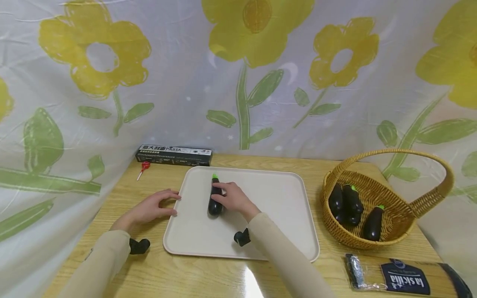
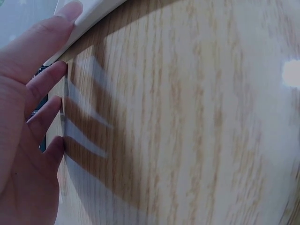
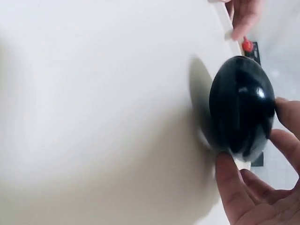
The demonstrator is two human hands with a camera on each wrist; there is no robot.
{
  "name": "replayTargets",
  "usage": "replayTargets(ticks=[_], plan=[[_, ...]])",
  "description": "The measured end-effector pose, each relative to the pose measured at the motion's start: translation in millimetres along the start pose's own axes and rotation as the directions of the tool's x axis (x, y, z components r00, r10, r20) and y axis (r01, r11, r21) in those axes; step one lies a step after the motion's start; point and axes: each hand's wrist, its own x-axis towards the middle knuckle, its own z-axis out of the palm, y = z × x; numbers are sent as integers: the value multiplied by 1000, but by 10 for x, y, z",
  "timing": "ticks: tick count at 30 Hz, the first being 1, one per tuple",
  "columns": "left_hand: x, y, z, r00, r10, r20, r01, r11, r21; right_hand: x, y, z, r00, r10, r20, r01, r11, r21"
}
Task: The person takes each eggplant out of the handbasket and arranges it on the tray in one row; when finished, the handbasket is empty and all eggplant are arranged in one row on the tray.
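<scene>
A dark, glossy eggplant with a green tip lies lengthwise over the left part of a white tray. My right hand grips it from the right side. In the right wrist view, thumb and fingers stand on different sides of the eggplant, its rounded end toward the camera. At the tray's left rim is my left hand, holding nothing, fingers spread and loosely bent. The left wrist view shows its thumb over the rim and its fingertips close over the wooden table.
A wicker basket with a tall handle holds several eggplants at the right. In front of it lies a pack of spaghetti. A black pasta box and a red lollipop lie at the back left, near a flowered curtain.
</scene>
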Motion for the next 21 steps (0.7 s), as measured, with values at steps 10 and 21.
replayTargets(ticks=[10, 21], plan=[[6, -28, 3, 1000, 6, -6, -6, 1000, 0, -42, -80, 6, 999, -27, 36, 23, 993, 117], [14, -22, 9, 1000, 16, -15, -17, 999, -31, -2, -149, 192, 1000, 1, 10, -2, 993, 115]])
